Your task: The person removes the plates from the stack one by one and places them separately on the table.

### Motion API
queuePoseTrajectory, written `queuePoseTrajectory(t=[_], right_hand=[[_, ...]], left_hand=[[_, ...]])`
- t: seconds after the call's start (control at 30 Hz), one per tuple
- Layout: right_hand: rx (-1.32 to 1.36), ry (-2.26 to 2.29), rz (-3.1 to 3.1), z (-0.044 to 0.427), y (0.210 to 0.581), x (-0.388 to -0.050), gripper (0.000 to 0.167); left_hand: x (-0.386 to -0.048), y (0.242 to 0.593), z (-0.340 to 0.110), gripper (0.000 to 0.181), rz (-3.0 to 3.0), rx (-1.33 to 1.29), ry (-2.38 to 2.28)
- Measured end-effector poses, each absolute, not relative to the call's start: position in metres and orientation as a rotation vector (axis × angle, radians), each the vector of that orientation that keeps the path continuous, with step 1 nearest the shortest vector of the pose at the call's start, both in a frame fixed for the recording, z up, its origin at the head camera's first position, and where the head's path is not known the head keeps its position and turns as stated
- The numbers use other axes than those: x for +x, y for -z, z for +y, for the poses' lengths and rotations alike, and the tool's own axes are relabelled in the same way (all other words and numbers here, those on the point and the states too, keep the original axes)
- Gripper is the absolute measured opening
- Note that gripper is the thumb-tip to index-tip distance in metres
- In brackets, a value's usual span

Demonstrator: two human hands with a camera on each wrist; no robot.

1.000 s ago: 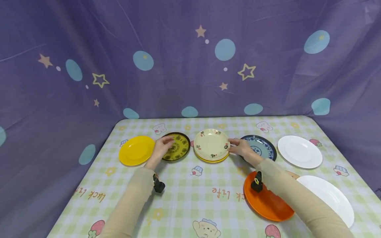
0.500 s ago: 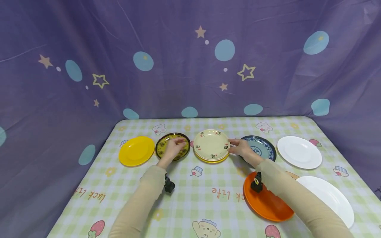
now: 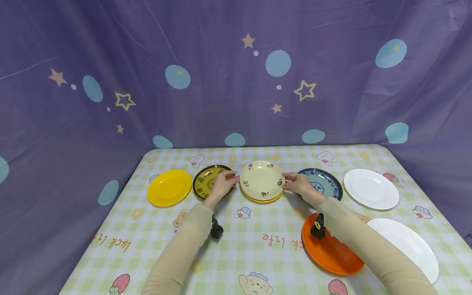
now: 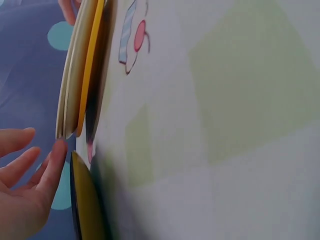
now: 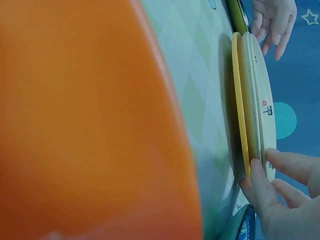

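Observation:
In the head view, a cream plate (image 3: 262,179) with small red and black prints sits on top of a stack, a yellow rim (image 3: 262,200) showing below it. The right hand (image 3: 300,185) pinches the stack's right edge; the right wrist view has its thumb (image 5: 258,175) at the side of the cream plates and a finger over the top rim. The left hand (image 3: 222,185) hovers over a dark-rimmed olive plate (image 3: 206,180), near the stack's left edge. In the left wrist view its thumb (image 4: 56,157) meets the cream rim or nearly so, other fingers extended loosely.
A yellow plate (image 3: 169,188) lies far left. Right of the stack are a blue-patterned plate (image 3: 326,182), partly behind the right hand, and a white plate (image 3: 371,188). An orange plate (image 3: 333,254) and another white plate (image 3: 409,246) lie nearer, partly under the right forearm.
The left hand has moved right across the olive plate to the stack's left edge. The right hand stays at the cream plate's rim.

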State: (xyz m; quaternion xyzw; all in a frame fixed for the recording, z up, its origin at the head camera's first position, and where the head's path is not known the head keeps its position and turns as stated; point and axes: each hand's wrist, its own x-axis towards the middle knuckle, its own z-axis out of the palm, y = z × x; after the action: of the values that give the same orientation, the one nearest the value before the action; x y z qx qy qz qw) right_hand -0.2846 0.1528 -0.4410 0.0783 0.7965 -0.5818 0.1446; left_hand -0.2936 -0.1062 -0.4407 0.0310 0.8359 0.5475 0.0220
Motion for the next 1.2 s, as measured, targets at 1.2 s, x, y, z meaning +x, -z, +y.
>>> queuePoseTrajectory(t=[1.2], right_hand=[[0.139, 1.622, 2.362, 0.156, 0.442, -0.283, 0.051]], left_hand=[[-0.297, 0.444, -0.082, 0.03, 2.807, -0.027, -1.375]])
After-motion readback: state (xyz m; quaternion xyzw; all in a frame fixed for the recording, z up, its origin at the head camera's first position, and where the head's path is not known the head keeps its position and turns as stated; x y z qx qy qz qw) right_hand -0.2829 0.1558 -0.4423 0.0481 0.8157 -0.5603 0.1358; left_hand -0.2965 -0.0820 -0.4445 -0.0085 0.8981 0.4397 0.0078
